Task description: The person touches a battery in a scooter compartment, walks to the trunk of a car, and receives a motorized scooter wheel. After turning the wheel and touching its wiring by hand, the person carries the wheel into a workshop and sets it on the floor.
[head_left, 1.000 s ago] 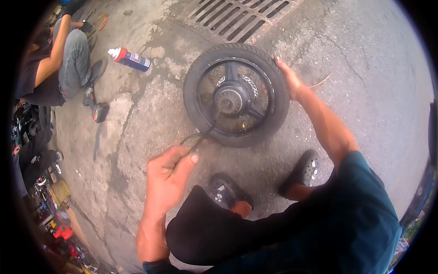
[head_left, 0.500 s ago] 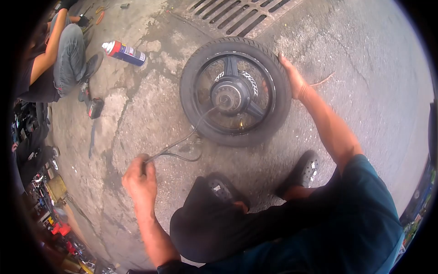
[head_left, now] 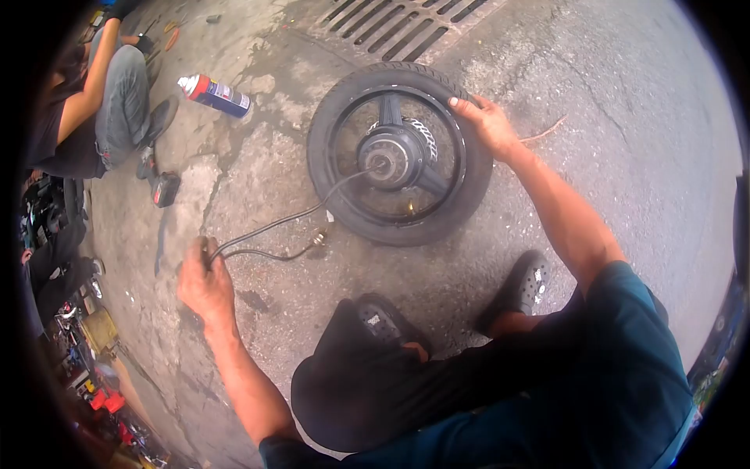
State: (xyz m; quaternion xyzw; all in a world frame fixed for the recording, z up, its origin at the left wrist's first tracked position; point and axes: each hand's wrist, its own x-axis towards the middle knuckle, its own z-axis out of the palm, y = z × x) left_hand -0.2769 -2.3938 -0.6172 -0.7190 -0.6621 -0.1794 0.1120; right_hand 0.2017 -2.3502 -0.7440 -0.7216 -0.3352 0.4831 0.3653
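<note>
A black wheel with a tyre (head_left: 470, 187) stands on the concrete, its hub (head_left: 388, 160) facing me. My right hand (head_left: 486, 125) grips the tyre's upper right edge, thumb on the near side. A dark cable (head_left: 281, 222) runs from the hub's centre to my left hand (head_left: 205, 280), whose fingers are closed on it. From that hand the cable bends back, and its free end with a metal tip (head_left: 319, 238) hangs left of the tyre. A small brass-coloured valve (head_left: 410, 206) shows at the rim's lower part.
A spray can (head_left: 219, 96) lies left of the wheel. Beyond the wheel is a metal drain grate (head_left: 391, 27). Another person (head_left: 121, 102) sits at the upper left near a power tool battery (head_left: 166, 189). Assorted tools and parts (head_left: 105, 399) lie at the lower left.
My left hand has moved left, away from the hub, drawing the cable out straighter. My right hand's thumb has come over the tyre's near side. The wheel has shifted slightly left.
</note>
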